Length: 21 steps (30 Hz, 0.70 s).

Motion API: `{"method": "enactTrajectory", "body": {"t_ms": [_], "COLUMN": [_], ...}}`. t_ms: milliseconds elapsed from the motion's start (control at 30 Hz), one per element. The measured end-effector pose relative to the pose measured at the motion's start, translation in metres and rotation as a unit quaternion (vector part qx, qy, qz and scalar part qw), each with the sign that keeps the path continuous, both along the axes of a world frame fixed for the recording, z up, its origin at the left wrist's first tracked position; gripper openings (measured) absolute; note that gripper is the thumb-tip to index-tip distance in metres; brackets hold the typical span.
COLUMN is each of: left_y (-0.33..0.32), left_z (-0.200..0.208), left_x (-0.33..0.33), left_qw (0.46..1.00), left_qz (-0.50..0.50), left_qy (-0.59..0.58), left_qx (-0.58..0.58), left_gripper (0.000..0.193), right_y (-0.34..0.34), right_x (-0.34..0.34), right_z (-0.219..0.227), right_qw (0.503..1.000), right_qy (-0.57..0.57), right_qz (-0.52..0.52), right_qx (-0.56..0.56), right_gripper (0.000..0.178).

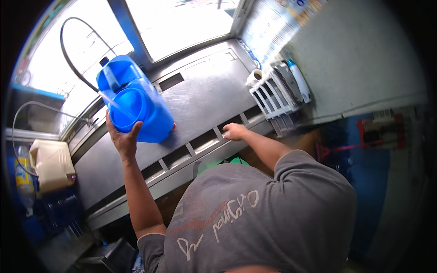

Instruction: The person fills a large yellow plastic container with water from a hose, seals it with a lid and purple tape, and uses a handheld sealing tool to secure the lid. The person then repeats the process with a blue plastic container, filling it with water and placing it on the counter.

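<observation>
My left hand [124,140] is wrapped round a round blue tub [144,101], its thumb and fingers on the near side of the rim. The tub's mouth faces up, and a pale clear tube [116,105] runs into it. Right behind and beside the tub stands a big blue jerrycan [157,119] with a dark cap and a small red fitting low on its right. Over at the counter's front ledge, my right hand [234,132] has its fingers curled beside the cut-out slots. Whatever it may hold is hidden.
The steel counter [200,98] has a row of slots along its front. A white plastic rack [273,98] with a paper roll stands at its right end. At left are a cream jerrycan [52,164] and a clear bottle [23,170]. A dark hose [63,50] loops by the window.
</observation>
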<state>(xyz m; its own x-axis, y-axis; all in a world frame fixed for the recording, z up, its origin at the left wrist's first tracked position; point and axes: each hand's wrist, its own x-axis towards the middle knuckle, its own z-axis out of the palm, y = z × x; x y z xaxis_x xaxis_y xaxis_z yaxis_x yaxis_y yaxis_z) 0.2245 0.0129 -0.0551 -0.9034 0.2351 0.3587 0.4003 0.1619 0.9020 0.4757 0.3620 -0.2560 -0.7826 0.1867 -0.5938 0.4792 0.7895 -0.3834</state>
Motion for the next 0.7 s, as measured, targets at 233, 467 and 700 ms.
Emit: {"method": "enactTrajectory", "body": {"t_ms": [233,467,700], "left_y": [0.006,0.002,0.006], "left_z": [0.008,0.017,0.031], "left_x": [0.003,0.005,0.018], "left_qw": [0.998,0.993,0.978], "left_qz": [0.018,0.02,0.103], "left_qy": [0.03,0.086,0.01], "left_qx": [-0.058,-0.085,-0.181], "left_gripper": [0.113,0.109,0.119], "right_y": [0.084,0.17,0.188], "right_x": [0.092,0.129,0.153], "right_z": [0.081,0.119,0.123], "right_qw": [0.89,0.815,0.866], "right_qy": [0.314,0.419,0.35], "right_qz": [-0.291,-0.18,-0.137], "right_qx": [0.159,0.358,0.331], "right_gripper": [0.029,0.033,0.048]}}
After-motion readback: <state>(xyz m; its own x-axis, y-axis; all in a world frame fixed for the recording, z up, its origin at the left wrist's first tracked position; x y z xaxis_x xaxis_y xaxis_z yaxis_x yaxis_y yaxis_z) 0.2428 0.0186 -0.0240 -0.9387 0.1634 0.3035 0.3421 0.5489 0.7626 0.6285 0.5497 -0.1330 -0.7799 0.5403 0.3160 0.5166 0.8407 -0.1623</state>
